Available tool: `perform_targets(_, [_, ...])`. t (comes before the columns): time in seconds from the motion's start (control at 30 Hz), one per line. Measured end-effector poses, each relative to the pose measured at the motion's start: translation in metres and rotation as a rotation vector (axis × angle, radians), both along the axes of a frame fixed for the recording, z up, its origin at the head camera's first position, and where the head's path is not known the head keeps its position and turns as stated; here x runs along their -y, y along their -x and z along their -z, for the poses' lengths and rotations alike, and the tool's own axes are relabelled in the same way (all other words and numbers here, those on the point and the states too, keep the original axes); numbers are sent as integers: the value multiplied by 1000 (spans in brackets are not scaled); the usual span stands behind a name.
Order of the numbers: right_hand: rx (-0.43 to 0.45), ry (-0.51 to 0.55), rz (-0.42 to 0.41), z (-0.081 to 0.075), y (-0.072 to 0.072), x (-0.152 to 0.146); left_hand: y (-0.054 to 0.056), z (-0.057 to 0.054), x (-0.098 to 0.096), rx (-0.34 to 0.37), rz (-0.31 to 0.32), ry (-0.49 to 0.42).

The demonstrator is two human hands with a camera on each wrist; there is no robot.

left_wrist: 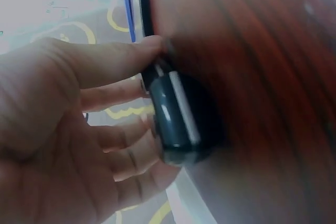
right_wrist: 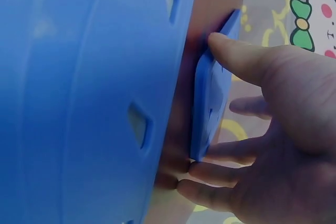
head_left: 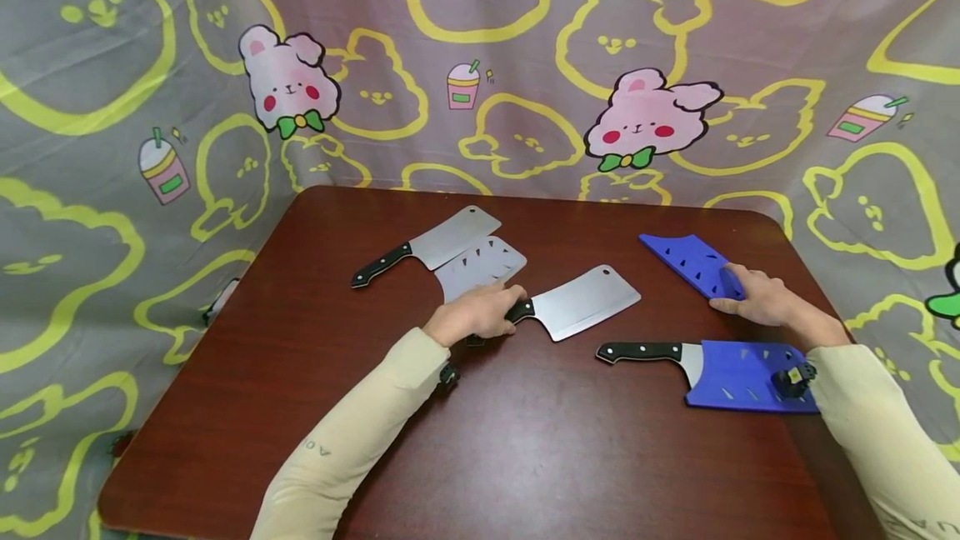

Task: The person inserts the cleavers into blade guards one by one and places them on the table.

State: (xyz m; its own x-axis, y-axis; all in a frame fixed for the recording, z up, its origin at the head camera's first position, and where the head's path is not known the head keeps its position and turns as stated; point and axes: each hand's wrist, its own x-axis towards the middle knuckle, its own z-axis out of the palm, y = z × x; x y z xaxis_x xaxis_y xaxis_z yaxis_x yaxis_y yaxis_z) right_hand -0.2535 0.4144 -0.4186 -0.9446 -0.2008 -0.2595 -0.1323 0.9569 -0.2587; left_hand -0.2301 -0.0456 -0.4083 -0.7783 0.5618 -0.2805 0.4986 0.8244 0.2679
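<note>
My left hand [head_left: 482, 312] grips the black handle [left_wrist: 176, 116] of a cleaver [head_left: 588, 303], thumb on one side and fingers on the other. Its bare steel blade points right over the table. At the right, my right hand [head_left: 767, 297] holds the near end of a blue blade cover [head_left: 686, 261] with slots between thumb and fingers. Closer in, another cleaver [head_left: 645, 352] lies with its blade inside a second blue cover [head_left: 731, 386], below the right wrist. Behind the left hand is a pale grey slotted cover [head_left: 483, 267], partly hidden by that hand.
A third cleaver [head_left: 457, 237] with a bare blade lies at the back left, against the grey cover. Everything rests on a brown wooden table [head_left: 525, 457]. A patterned cloth [head_left: 517, 165] hangs around its back and sides.
</note>
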Motion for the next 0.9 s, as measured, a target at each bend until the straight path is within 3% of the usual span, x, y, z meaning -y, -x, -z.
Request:
perform_targets(0.13, [1,4,35,0,0,-1,-3,-1,-1,23,-2,46])
perform_targets(0.43, [29,-96,44,-8,4,-1,-3,-8,1,85,0,78])
perform_targets(0.73, [21,-140,120,-10,-6,1,-5,-10,3,111,6,-13])
perform_targets(0.9, [-3,-39,185,-10,-9,1,-2,-13,-2,133,3,-67])
